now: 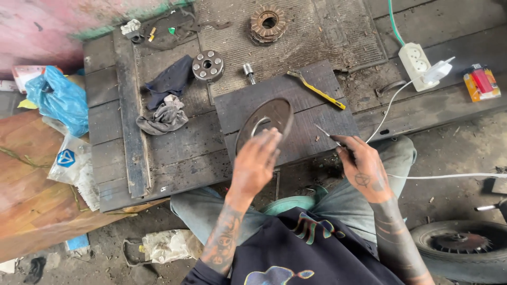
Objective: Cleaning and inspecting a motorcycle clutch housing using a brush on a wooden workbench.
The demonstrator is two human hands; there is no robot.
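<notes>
left hand grips the lower rim of a flat, dark steel ring plate, held tilted above a dark wooden board. right hand is pinched shut on a thin pointed metal pick, tip just beside the plate. blue plastic bag sits at far left (contents hidden). stacked brown clutch discs lie well apart.

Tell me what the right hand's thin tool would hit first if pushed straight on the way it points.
Probably the metal disc: the thin tool in the right hand points up-left towards its rim, held by the left hand. Depth is unclear; it might pass above it.
</notes>
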